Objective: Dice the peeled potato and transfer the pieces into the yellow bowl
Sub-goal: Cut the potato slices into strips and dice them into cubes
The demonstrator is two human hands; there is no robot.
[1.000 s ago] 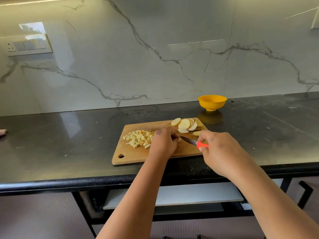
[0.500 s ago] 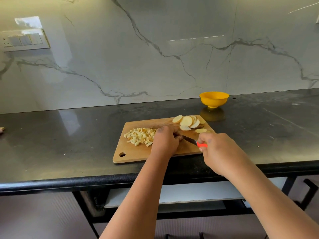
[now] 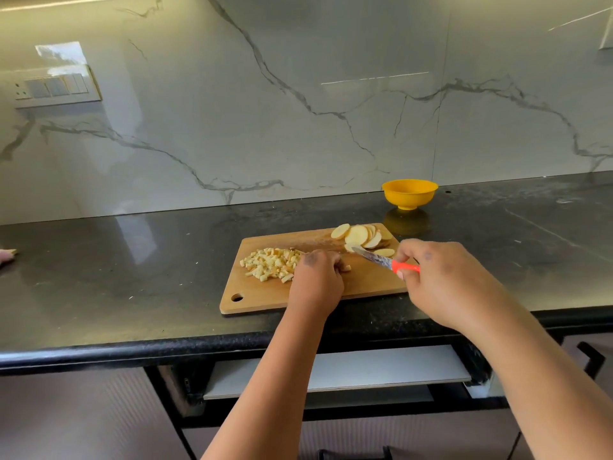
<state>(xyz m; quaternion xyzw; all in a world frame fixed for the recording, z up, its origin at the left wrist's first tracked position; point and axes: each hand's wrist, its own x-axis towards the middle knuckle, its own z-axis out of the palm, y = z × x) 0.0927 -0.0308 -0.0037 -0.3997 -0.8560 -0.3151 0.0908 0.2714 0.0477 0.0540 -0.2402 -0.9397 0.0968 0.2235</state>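
A wooden cutting board (image 3: 365, 283) lies on the black counter. A pile of diced potato (image 3: 270, 267) sits on its left part and several round potato slices (image 3: 360, 235) lie at its far right corner. My left hand (image 3: 316, 282) rests curled on the board's middle, fingers over a few potato pieces (image 3: 345, 267) that are mostly hidden. My right hand (image 3: 441, 280) grips the orange handle of a knife (image 3: 381, 260), whose blade is lifted and points toward the slices. The yellow bowl (image 3: 409, 193) stands behind the board; its inside is not visible.
The black counter (image 3: 132, 277) runs left and right, with a marble wall behind and a switch panel (image 3: 54, 87) at upper left. A fingertip of another hand (image 3: 6, 254) shows at the far left edge. Below the counter edge is an open shelf (image 3: 348, 370).
The knife has lifted away from under my left hand and its tip now points toward the slices. My right hand moved slightly right. The left hand stays on the board.
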